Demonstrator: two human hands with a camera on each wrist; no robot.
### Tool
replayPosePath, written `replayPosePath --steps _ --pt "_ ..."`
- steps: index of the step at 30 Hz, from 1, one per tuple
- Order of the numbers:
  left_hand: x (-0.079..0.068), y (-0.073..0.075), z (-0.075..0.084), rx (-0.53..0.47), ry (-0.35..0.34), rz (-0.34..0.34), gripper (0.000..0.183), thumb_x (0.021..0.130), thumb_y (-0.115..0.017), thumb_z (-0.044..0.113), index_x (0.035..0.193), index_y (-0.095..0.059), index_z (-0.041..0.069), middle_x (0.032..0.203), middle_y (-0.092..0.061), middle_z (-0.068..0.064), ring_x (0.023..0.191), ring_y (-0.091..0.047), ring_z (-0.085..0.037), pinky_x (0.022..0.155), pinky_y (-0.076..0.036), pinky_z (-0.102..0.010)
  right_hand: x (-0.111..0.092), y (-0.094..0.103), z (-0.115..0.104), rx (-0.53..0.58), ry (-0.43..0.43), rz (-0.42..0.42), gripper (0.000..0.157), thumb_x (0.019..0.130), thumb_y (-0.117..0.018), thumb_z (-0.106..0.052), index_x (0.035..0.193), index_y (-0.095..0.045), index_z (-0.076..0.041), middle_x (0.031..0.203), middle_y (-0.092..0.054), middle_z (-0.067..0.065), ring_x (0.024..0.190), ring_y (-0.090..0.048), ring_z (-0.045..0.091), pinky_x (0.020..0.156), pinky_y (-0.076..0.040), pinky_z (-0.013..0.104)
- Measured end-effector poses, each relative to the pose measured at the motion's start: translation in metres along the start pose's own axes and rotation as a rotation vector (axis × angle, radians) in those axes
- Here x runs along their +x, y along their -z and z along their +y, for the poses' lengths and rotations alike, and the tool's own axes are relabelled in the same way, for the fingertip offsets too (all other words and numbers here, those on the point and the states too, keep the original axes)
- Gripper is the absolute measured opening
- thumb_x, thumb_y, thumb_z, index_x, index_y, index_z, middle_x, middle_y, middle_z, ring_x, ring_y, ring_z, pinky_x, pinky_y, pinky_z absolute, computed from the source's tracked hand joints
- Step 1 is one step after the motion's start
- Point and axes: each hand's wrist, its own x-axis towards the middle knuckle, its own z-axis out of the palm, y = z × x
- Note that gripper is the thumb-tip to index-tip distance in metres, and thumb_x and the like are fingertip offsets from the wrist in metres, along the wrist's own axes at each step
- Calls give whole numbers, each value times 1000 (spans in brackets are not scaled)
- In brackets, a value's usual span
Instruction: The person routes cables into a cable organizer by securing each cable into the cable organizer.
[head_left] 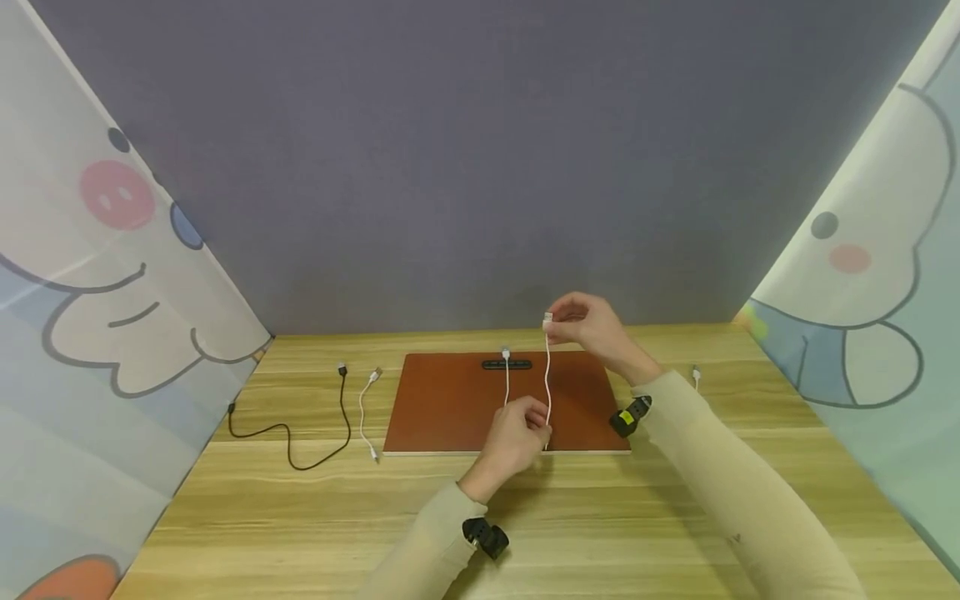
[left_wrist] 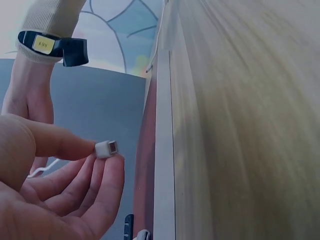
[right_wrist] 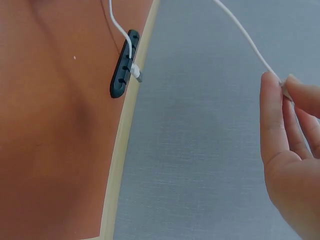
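A white USB cable runs upright between my two hands, above the brown desk mat. My right hand pinches it by the large plug between thumb and fingertips, with the metal end pointing up. Lower down, my left hand holds the small connector between thumb and fingers, its metal tip showing. On the mat's far part lies a black cable holder with several slots. Another white cable sits in one slot, its plug reaching past the mat's far edge.
To the left of the mat lie a short white cable and a longer black cable. A white cable end shows on the right, partly behind the right sleeve. The wooden table meets a grey panel at the back.
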Motion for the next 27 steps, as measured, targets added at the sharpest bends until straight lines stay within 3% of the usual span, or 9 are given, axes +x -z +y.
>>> replayPosePath --steps 6,13,19,23,27 --pt "1 2 2 36 9 37 15 91 -71 3 106 -70 0 84 -64 4 76 -60 -7 68 -51 -26 11 -6 1 -25 -12 37 32 90 -74 2 118 -61 12 102 -65 21 89 -71 40 78 -60 41" --pt "3 5 1 96 33 137 10 89 -70 3 99 -68 6 80 -64 5 71 -60 -8 65 -51 -28 27 -15 2 -75 -29 60 28 90 -75 0 114 -65 9 104 -68 22 93 -70 42 78 -60 37" --pt "2 7 1 133 50 166 9 89 -71 4 96 -66 8 80 -64 6 69 -60 -8 64 -51 -28 41 -21 9 -99 -75 76 26 89 -75 1 113 -67 8 105 -69 21 94 -70 42 77 -60 35" --pt "2 6 2 156 71 168 9 90 -73 8 96 -66 8 79 -63 5 68 -58 -9 61 -50 -28 48 -24 19 -121 -98 80 24 89 -75 2 110 -67 8 104 -68 21 90 -72 38 81 -59 41" --pt "2 5 1 183 101 168 9 90 -74 9 95 -66 7 80 -62 5 68 -58 -11 61 -49 -30 50 -27 26 -139 -147 73 24 89 -75 1 110 -66 7 104 -68 22 96 -70 44 89 -55 52"
